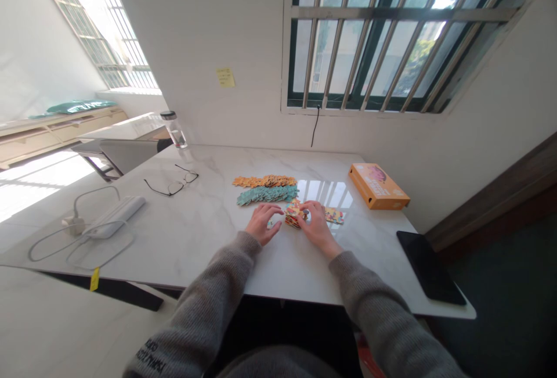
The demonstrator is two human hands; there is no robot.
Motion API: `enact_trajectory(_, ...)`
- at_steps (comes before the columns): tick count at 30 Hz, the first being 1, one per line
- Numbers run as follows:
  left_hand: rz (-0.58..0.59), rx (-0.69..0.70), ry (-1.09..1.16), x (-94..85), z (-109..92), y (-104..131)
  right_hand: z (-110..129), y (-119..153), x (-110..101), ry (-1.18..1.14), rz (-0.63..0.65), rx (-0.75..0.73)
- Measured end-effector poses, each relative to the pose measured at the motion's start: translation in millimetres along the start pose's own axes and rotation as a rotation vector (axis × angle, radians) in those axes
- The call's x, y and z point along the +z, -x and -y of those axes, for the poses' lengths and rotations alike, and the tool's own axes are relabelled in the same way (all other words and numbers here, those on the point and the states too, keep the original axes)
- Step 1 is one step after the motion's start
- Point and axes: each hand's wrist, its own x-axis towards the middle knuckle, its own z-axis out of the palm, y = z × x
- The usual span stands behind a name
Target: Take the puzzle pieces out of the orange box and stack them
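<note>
My right hand [318, 228] bends its thumb and fingers around the right side of a small stack of colourful puzzle pieces [292, 218]. Just left of the stack, my left hand [262, 224] is open, its thumb and fingers curved and apart. A row of multicoloured puzzle pieces [334, 215] lies to the right, partly hidden behind my right hand. Beyond my hands, overlapping teal puzzle pieces [267, 194] form a band, with a band of orange puzzle pieces [264, 181] behind it.
An orange box [378, 185] and a black tablet [430, 267] lie on the right of the white table [195, 238]. Glasses [172, 185], a white power strip [116, 216] with a looped cable, and a clear bottle [174, 130] are at left. A wall stands behind.
</note>
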Motion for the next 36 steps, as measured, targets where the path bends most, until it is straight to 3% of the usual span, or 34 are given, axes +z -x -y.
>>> enact_trajectory(4, -0.077, 0.006, 0.038, 19.1, -7, -15, 1, 1, -8, -0.013, -0.049, -0.050)
enact_trajectory(9, -0.097, 0.008, 0.007, 25.6, -6, -10, -5, 0, -25, 0.007, -0.076, -0.097)
enact_trajectory(18, -0.040, 0.044, -0.038, 25.8, -7, 0, -76, 6, -81, 0.069, 0.053, 0.080)
enact_trajectory(24, -0.055, 0.019, -0.032, 25.2, -6, 1, -97, 13, -89, 0.130, 0.096, 0.112)
enact_trajectory(31, -0.106, -0.073, -0.066, 21.9, -4, 2, -95, 14, -83, 0.296, 0.122, 0.128)
enact_trajectory(36, -0.136, -0.076, -0.063, 23.4, -5, 1, -55, 4, -66, 0.242, 0.082, 0.017)
